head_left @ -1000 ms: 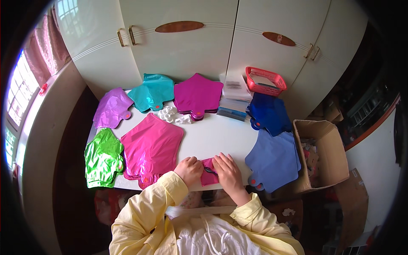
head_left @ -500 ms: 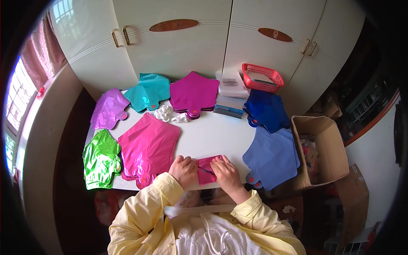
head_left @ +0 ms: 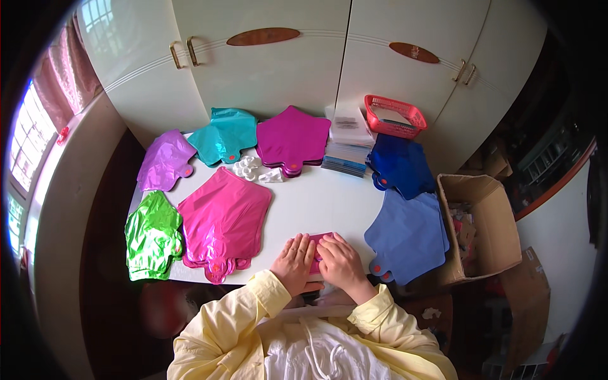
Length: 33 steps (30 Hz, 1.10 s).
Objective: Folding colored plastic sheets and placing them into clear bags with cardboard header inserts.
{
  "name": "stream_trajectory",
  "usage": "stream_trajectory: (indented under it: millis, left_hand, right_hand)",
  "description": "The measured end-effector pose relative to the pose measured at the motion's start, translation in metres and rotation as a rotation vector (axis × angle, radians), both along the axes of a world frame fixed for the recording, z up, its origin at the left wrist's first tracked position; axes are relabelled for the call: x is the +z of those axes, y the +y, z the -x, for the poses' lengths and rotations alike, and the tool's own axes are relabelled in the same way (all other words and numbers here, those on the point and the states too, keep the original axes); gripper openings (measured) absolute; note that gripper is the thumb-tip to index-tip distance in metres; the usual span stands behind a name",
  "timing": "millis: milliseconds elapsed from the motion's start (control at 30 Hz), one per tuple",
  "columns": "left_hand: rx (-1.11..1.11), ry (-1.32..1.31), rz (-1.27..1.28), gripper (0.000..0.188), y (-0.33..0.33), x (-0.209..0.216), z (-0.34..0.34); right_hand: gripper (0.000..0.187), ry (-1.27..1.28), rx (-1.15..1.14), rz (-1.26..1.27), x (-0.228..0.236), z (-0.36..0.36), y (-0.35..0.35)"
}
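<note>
A folded pink foil balloon lies at the table's near edge, mostly covered by my hands. My left hand rests flat with its fingers stretched along the balloon's left side. On the right side, my right hand presses down with slightly bent fingers spread over the foil. Left of my hands is a stack of flat pink star-shaped foil balloons, its tabs toward me. To their right lies a pale blue stack of foil balloons.
Green, lilac, teal, magenta and dark blue foil stacks ring the white table. Small white items, plastic sleeves and a red basket sit at the back. A cardboard box stands right.
My left hand has gone from a closed grip at the foil's left edge to lying flat on it, farther right. My right hand stays on the foil, which is now more covered.
</note>
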<state>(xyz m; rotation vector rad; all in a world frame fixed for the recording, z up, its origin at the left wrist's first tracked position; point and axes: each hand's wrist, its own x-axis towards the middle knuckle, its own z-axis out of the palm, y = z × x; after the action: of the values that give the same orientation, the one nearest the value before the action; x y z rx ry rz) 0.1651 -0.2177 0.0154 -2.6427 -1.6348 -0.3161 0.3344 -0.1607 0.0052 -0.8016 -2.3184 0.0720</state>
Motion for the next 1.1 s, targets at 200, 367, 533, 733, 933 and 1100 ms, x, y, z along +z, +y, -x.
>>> stream_trajectory:
  millis: [200, 367, 533, 733, 933, 1100]
  left_hand:
    - [-0.011, 0.055, 0.035, 0.102, 0.0, 0.003, 0.0]
    - [-0.008, 0.107, 0.048, 0.104, -0.001, 0.009, 0.0]
    - [0.01, 0.097, 0.024, 0.104, -0.003, 0.008, 0.011]
    - [0.065, 0.235, 0.092, 0.1, 0.001, 0.026, 0.023]
    - [0.045, 0.235, 0.322, 0.048, 0.09, 0.068, 0.024]
    - [0.013, 0.146, -0.198, 0.062, 0.159, 0.033, 0.002]
  right_hand:
    - [0.028, -0.093, 0.019, 0.065, -0.005, -0.001, 0.0]
    - [0.034, -0.094, 0.018, 0.112, -0.007, 0.0, -0.003]
    - [0.053, -0.161, 0.033, 0.13, 0.0, -0.003, -0.007]
    - [0.065, -0.225, 0.023, 0.122, 0.008, -0.004, -0.011]
    - [0.073, -0.185, -0.037, 0.115, 0.008, 0.002, -0.019]
    - [0.074, -0.134, -0.031, 0.144, 0.008, 0.002, -0.02]
